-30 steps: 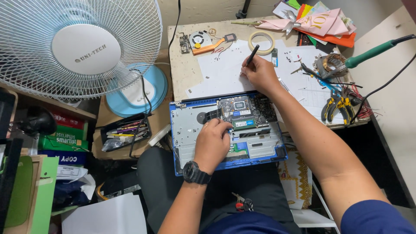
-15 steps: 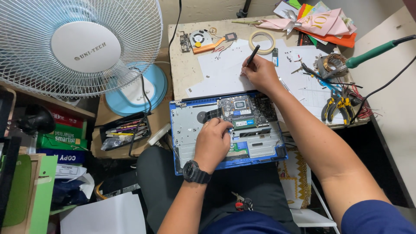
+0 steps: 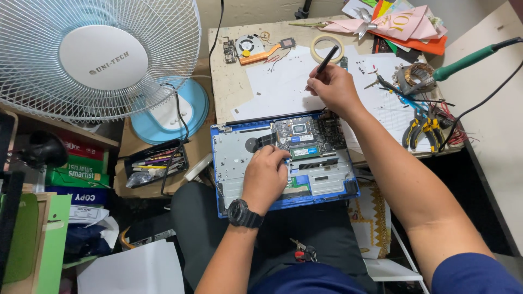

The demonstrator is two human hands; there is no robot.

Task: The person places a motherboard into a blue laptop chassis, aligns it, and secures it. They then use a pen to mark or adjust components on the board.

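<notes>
1. Little changed since a second ago: same posture, right hand (image 3: 333, 87) still raised over the white paper sheet (image 3: 278, 87), pen tip only slightly shifted.
2. Right fingers closed around a black pen (image 3: 326, 60), tip angled away toward the tape roll (image 3: 326, 48).
3. Left hand (image 3: 265, 177), palm down, fingers curled on the opened laptop base (image 3: 231, 158), touching the circuit board (image 3: 308, 137); nothing visibly gripped.
4. Laptop base resting across the lap, against the desk edge (image 3: 223, 81).
5. Pliers (image 3: 425, 129) well to the right; fan (image 3: 98, 54) to the left.
</notes>
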